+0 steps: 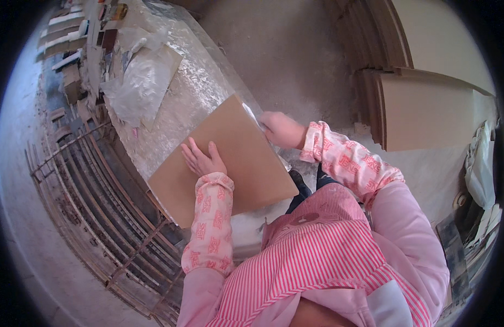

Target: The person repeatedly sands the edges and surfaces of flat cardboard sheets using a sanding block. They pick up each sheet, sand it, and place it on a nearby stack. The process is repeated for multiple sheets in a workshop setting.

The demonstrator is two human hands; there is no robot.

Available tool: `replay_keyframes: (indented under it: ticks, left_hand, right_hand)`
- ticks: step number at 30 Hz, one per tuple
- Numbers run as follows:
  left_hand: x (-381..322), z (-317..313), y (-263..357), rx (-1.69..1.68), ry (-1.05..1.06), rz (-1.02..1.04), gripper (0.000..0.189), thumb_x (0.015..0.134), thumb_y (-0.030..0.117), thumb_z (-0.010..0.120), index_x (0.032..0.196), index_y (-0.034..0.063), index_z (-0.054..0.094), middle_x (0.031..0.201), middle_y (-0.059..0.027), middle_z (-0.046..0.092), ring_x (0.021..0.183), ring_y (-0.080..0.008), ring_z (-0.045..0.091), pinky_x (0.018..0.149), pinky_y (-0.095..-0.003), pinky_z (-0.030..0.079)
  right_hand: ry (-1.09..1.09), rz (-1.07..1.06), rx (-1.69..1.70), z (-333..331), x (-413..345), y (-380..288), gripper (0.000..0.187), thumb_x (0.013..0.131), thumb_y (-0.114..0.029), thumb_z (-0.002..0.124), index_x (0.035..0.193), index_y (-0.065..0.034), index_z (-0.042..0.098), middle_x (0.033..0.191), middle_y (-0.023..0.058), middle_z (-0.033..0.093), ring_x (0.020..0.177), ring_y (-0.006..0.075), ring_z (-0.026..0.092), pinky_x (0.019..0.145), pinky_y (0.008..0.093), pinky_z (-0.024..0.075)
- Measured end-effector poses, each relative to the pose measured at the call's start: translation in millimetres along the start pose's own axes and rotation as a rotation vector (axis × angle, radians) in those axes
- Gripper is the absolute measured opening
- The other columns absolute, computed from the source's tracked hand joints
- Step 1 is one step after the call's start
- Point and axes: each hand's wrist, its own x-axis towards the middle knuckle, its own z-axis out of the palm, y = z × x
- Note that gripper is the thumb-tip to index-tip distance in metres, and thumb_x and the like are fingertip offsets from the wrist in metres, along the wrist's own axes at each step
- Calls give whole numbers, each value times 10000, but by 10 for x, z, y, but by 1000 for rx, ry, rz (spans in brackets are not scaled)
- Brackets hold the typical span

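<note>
A flat brown board, probably fibreboard, lies at an angle on a bench wrapped in clear plastic film. My left hand rests palm down on the board's left half, fingers spread and thumb apart. At the board's right edge is my right hand, curled into a fist and slightly blurred. Whether its fingers hold anything is hidden. A thin whitish strip shows along that edge, just beyond the right hand.
Crumpled plastic sheeting covers part of another board on the bench's far left. A rusty metal rack stands left of the bench. Tall stacks of brown boards rise at the right. A white plastic bag lies by them.
</note>
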Motion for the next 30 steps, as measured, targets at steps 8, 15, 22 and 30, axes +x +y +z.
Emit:
replay_keyframes:
  ticks: [8, 15, 22, 30]
  left_hand:
    - [-5, 7, -55, -3, 24, 52, 687, 980, 410, 565, 1537, 80, 335, 1601, -259, 251, 1490, -400, 233, 1200, -528, 202]
    - [62, 10, -20, -13, 4, 14, 691, 988, 450, 539, 1540, 88, 334, 1601, -256, 255, 1491, -396, 233, 1200, -528, 205]
    - [13, 8, 24, -44, 14, -18, 708, 986, 493, 532, 1541, 100, 339, 1592, -259, 275, 1491, -405, 231, 1204, -524, 205]
    - [46, 70, -78, 5, 82, 52, 678, 989, 476, 535, 1524, 92, 373, 1567, -281, 306, 1463, -432, 273, 1191, -532, 235]
  right_hand:
    - [140, -207, 163, -315, 241, -49, 373, 776, 77, 581, 1106, -52, 701, 987, 179, 626, 953, 369, 637, 812, 392, 522]
    - [33, -235, 230, -173, -527, -67, 341, 767, 92, 571, 1056, -38, 697, 1048, 153, 632, 953, 351, 651, 810, 407, 533]
    - [18, -82, 244, 149, -2064, -356, 437, 727, 106, 561, 1108, -71, 680, 1137, 131, 634, 1033, 341, 650, 866, 405, 554]
    - [326, 65, 290, -241, -1444, -63, 401, 883, 5, 579, 1275, -53, 645, 1035, 159, 671, 939, 298, 658, 869, 379, 520]
